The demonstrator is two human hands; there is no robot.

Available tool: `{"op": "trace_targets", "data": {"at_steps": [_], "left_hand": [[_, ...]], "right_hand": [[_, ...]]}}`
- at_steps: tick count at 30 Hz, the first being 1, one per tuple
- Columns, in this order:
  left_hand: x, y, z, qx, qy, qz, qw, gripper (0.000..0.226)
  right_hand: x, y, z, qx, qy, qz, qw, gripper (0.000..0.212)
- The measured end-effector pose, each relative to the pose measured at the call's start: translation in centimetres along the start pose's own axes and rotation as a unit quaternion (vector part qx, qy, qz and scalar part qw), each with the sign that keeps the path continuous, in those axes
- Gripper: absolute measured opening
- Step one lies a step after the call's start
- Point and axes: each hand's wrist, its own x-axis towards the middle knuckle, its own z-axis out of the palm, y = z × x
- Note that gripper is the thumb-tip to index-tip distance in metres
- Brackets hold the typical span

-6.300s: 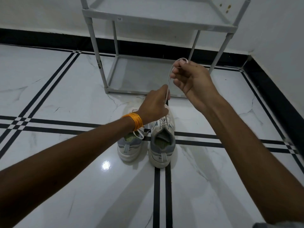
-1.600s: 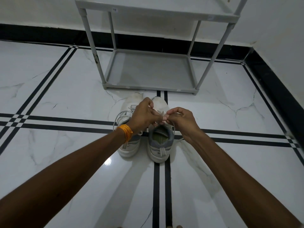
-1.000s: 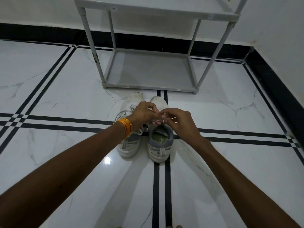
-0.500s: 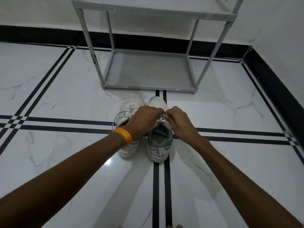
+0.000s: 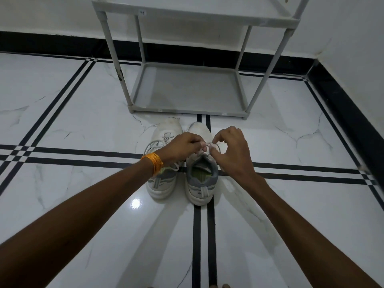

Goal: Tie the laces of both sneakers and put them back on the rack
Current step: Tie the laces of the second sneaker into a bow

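Pinching laces (image 5: 208, 146) on right sneaker (image 5: 201, 169), both hands together; loops lowered since earlier, knot forming; left sneaker (image 5: 164, 163) untied.

The grey metal shoe rack (image 5: 187, 90) is cut off by the top edge. The left hand (image 5: 180, 147) covers the middle of the left white sneaker (image 5: 164, 163). The thin white laces (image 5: 208, 147) are too small to tell if knotted.

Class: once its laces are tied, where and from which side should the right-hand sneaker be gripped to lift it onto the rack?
Grip the white and grey right-hand sneaker at its padded grey heel collar, from above and behind: the opening faces up and the heel points toward the person.
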Motion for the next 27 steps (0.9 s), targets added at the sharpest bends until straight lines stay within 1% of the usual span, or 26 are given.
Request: {"op": "trace_targets", "data": {"at_steps": [2,4,6,9,11,14,16,17,18,19,21,24,27], "left_hand": [[0.1,0.1,0.0,-0.005,-0.006,0.005,1.0,0.022],[0.2,0.0,-0.1,-0.003,-0.005,0.009,1.0,0.021],[0.2,0.1,-0.1,-0.003,0.001,0.016,1.0,0.021],[0.2,0.2,-0.5,0.037,0.002,0.031,0.999,0.02],[0.2,0.0,-0.8,0.043,0.004,0.036,0.998,0.018],[0.3,-0.4,-0.9,-0.002,0.035,0.038,0.999,0.017],[0.4,-0.8,-1.2,-0.045,0.07,0.01,0.996,0.016],[0.4,-1.3,-1.7,-0.031,0.089,-0.001,0.996,0.016],[0.3,-1.9,-2.2,0.02,0.108,-0.003,0.994,0.016],[0.1,-2.5,-2.7,0.095,0.122,0.002,0.988,0.017],[-0.3,-3.3,-3.1,0.232,0.131,0.014,0.964,0.018],[-0.2,-3.1,-2.1,0.328,0.11,0.017,0.938,0.021],[0.0,-2.4,-1.2,0.421,0.077,0.028,0.903,0.019]], "right_hand": [[0.1,-0.4,0.0,0.014,-0.036,0.008,0.999,0.021],[0.4,-0.5,-0.2,0.024,-0.056,0.037,0.997,0.023],[0.9,-0.6,-0.4,0.037,-0.065,0.058,0.996,0.022],[1.1,-0.5,-0.4,0.063,-0.09,0.058,0.992,0.017],[1.1,-0.3,-0.6,0.088,-0.09,0.061,0.99,0.018],[1.2,-0.2,-1.0,0.103,-0.083,0.071,0.989,0.016],[1.2,0.1,-1.4,0.083,-0.079,0.073,0.991,0.018],[1.1,0.5,-1.6,0.068,-0.08,0.077,0.991,0.02],[1.0,1.1,-1.9,0.05,-0.084,0.082,0.992,0.021],[0.7,1.9,-2.2,0.031,-0.093,0.091,0.991,0.022],[-0.2,3.6,-2.3,-0.009,-0.126,0.12,0.985,0.023],[-1.7,4.9,-1.3,-0.047,-0.171,0.158,0.971,0.016],[-1.6,4.9,-0.7,-0.059,-0.162,0.17,0.97,0.012]]}}
